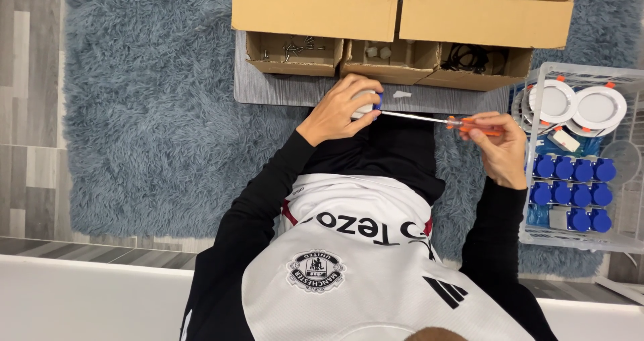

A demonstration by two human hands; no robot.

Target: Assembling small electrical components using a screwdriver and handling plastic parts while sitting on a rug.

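- Left hand (pixel 343 111) closes around a small white-and-blue fitting (pixel 371 102), just off the near edge of the grey board (pixel 282 86).
- Right hand (pixel 500 146) pinches the orange handle of a screwdriver (pixel 439 120); its shaft runs almost level, tip toward the fitting, which lies to the left of that grip.
- Fingers hide most of the fitting; whether the tip touches it cannot be told.
- Cardboard boxes (pixel 315 12) are cut off at the top edge.

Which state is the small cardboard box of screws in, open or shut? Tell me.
Open. The small cardboard box has no lid over it, and loose dark screws show on its floor from above. It stands beyond the left hand.
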